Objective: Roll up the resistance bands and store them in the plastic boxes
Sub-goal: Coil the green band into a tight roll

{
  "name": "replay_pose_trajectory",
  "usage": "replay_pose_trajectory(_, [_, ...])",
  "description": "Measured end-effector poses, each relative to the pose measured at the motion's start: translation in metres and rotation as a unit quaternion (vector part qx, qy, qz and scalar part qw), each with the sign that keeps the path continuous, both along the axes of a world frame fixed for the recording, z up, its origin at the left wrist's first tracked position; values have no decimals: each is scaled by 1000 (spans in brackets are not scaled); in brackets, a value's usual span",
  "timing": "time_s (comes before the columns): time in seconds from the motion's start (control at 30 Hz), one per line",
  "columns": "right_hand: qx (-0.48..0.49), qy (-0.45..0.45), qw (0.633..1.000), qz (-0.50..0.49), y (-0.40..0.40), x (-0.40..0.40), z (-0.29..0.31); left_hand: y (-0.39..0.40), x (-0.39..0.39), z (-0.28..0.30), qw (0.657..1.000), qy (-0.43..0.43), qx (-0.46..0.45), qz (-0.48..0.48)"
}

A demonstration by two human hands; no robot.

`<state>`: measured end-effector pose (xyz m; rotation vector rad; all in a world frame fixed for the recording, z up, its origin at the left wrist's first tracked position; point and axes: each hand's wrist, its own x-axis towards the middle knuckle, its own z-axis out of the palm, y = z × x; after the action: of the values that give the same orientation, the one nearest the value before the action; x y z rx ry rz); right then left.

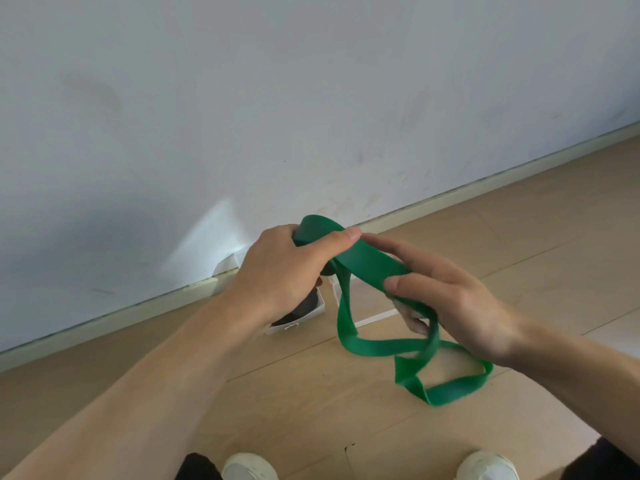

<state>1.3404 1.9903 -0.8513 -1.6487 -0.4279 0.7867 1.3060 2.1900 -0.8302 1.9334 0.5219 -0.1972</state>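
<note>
**Green band stretched between both hands above the floor**

Green resistance band (370,268) runs as a flat strip from upper left to lower right at the centre of the frame, its long axis slanting down toward the right. The left hand (287,268) grips the started roll at the strip's upper end, thumb lying along the top and fingers curled round it. The right hand (446,299) pinches the strip lower down between thumb and fingers. Below the hands the rest of the band hangs and trails in twisted loops onto the wooden floor (311,393), reaching toward the lower right.

A plastic box (301,318) sits under the left hand, mostly hidden by it; something dark lies inside, too covered to identify. A second box (372,318), behind the band, shows only edges. Two white shoes (249,467) are cut off by the bottom edge.
</note>
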Motion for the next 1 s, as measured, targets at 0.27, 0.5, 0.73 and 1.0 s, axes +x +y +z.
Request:
replay_pose_trajectory(0.27, [-251,-190,949,32,13,-11,-12,-24,-9,-4,996,6,-90,-3])
replay_pose_trajectory(0.5, [-132,-195,966,-107,9,-19,-6,-29,-9,-10,986,-4,-167,24])
replay_pose_trajectory(0.73, [-87,-281,946,-133,8,-16,-4,-30,-8,-12,988,-23,-148,21])
replay_pose_trajectory(1.0, [-155,-362,911,-121,5,-9,3,-28,-9,-8,997,-42,-58,24])
